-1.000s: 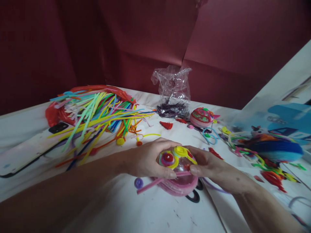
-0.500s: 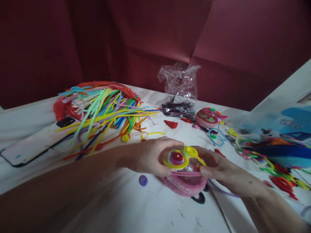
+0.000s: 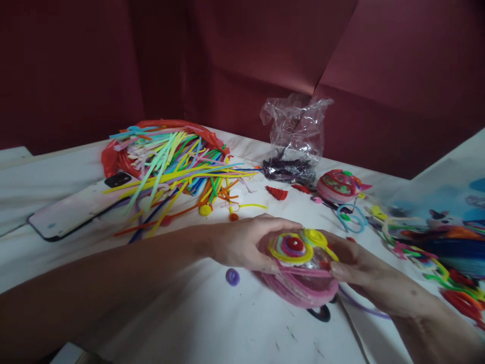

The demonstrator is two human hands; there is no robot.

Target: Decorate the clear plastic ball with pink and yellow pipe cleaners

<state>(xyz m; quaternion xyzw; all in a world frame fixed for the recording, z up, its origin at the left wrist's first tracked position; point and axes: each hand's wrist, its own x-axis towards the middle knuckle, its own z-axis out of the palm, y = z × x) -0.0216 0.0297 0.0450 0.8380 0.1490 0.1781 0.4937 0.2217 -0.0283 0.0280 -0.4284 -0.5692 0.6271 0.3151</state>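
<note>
Between my two hands is a rounded, clear-topped ornament wrapped in pink pipe cleaner (image 3: 303, 290). A coiled yellow, white and purple disc with a red centre (image 3: 294, 245) sits on its top, beside a smaller yellow coil (image 3: 315, 236). My left hand (image 3: 257, 242) wraps the ornament's left side, thumb along the front. From the right, my right hand (image 3: 350, 260) grips it with the thumb on the front edge; its other fingers are mostly hidden behind. A purple coil (image 3: 232, 276) lies on the table to the left, and a black ring (image 3: 319, 313) lies just in front.
Loose coloured pipe cleaners (image 3: 178, 162) spill from a red bag at the back left, over a phone (image 3: 79, 207). A clear plastic bag (image 3: 295, 136) with dark stems stands at the back. A second pink ornament (image 3: 337, 186) and more pipe cleaners (image 3: 428, 253) lie right.
The whole view has shifted, so the table's things appear farther right. Both hands keep their hold on the pink ornament, which looks much the same.
</note>
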